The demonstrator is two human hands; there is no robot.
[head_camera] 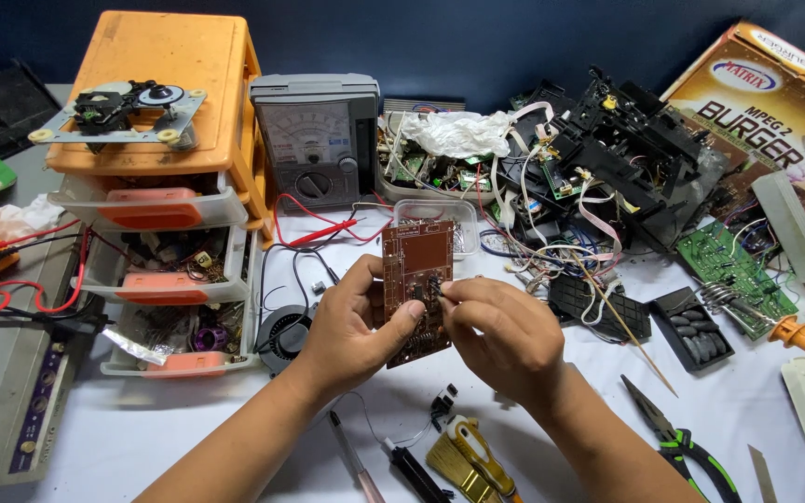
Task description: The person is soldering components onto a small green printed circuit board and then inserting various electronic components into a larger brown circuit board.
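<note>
1. Circuit board [416, 279], brown, is held upright above the desk [552, 410]; left hand [356, 321] fingers clamp its edge.
2. Right hand [496, 331] fingers pinch a small component on the board.
3. Judged step: working that component; steady grip needed.
4. Pliers [677, 438] lie nearby.

Both forearms enter from the lower edge of the view and converge toward its centre. The left hand [356, 321] is raised with the palm turned inward, fingers curled and the thumb extended to the right in a clamping grip. The right hand [500, 331] sits just beside it, back of the hand facing up, fingers bent, thumb and index fingertips [446, 291] pinched together near the left thumb. Both wrists are slightly flexed
</note>
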